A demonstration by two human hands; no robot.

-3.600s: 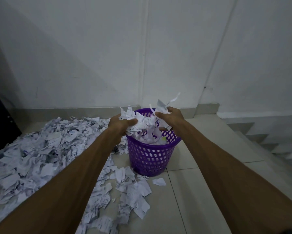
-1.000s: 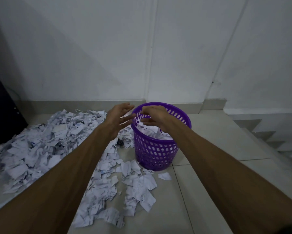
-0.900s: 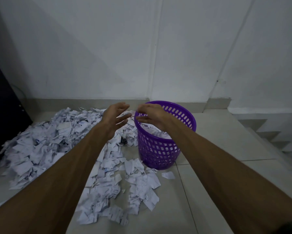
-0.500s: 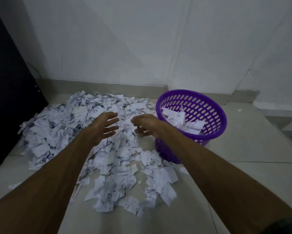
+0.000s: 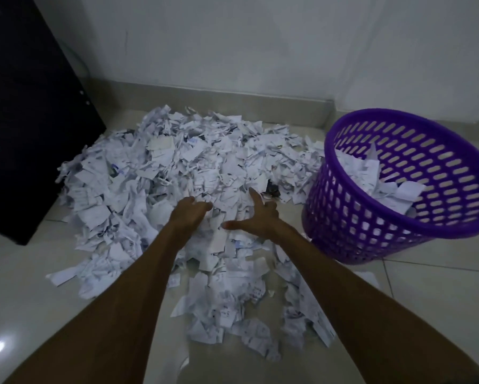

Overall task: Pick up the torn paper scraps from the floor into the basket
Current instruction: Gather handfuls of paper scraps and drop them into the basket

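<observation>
A wide heap of torn white paper scraps (image 5: 177,162) covers the tiled floor from the wall toward me. To its right stands a purple perforated basket (image 5: 343,217) with scraps (image 5: 371,176) piled inside. My left hand (image 5: 190,213) reaches down onto the middle of the heap, fingers curled over the scraps. My right hand (image 5: 256,217) is beside it, just left of the basket, fingers and thumb spread over the paper. Neither hand holds anything that I can see.
A black cabinet (image 5: 25,120) stands at the left edge of the heap. A white wall with a grey skirting (image 5: 232,98) runs behind. Bare glossy tiles (image 5: 426,300) lie in front of and to the right of the basket.
Both hands have dropped their paper into the basket, then swung left and down onto the heap. My view has tilted down and left, so the basket now sits at the right.
</observation>
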